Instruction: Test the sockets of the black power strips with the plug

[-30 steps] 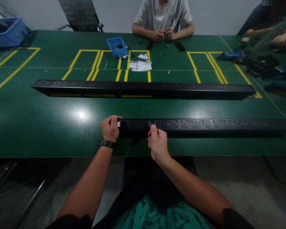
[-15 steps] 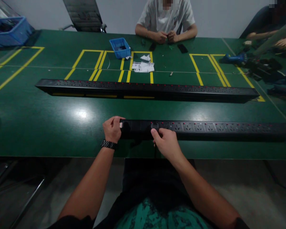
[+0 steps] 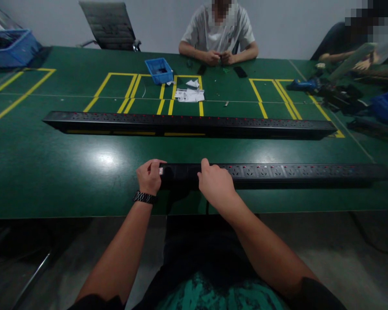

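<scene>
A long black power strip [image 3: 278, 171] with a row of sockets and small red lights lies along the near part of the table. My left hand [image 3: 149, 177] grips its left end, beside a small white-and-red label. Over the first sockets, my right hand [image 3: 216, 183] is closed on what looks like a black plug, now mostly covered by the fingers. A dark cord [image 3: 207, 207] hangs below that hand toward the table edge. Farther back, a second long black power strip [image 3: 187, 127] lies roughly parallel to the first.
The green table [image 3: 67, 172] carries yellow tape outlines. A small blue bin [image 3: 159, 71], torn white paper [image 3: 190, 95] and a large blue bin [image 3: 13, 49] stand beyond the strips. A person [image 3: 218, 38] sits opposite; another person's arm [image 3: 342, 58] is at the right.
My right hand has turned over the socket, its fingers now covering the plug that showed before. My left hand stays on the strip's end. The view has shifted slightly.
</scene>
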`<state>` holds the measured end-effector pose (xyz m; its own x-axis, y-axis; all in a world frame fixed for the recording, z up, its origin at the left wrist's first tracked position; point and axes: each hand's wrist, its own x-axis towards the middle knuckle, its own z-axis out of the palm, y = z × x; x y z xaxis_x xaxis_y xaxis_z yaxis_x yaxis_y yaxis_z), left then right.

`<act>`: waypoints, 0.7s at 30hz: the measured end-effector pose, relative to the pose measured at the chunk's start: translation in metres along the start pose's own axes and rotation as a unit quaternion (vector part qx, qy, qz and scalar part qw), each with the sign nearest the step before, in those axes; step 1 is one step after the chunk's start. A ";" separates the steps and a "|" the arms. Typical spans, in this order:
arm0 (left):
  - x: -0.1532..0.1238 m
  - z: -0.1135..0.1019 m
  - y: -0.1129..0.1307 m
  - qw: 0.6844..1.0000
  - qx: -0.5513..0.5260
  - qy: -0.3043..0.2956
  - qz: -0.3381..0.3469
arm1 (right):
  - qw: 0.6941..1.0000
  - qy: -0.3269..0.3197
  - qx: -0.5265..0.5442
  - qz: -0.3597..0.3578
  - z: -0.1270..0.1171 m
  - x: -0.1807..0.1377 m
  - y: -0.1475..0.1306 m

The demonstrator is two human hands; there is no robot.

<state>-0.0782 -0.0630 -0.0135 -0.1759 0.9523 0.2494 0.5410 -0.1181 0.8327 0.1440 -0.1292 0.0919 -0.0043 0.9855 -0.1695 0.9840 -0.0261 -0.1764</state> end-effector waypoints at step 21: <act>0.001 -0.001 -0.004 1.000 0.017 -0.020 0.003 | 0.946 0.106 0.276 -0.132 -0.022 -0.054 0.022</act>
<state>-0.0812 -0.0624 -0.0158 -0.1390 0.9623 0.2340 0.5702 -0.1154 0.8134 0.1697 -0.1790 0.1185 -0.1437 0.9798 0.1390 0.7104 0.2000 -0.6748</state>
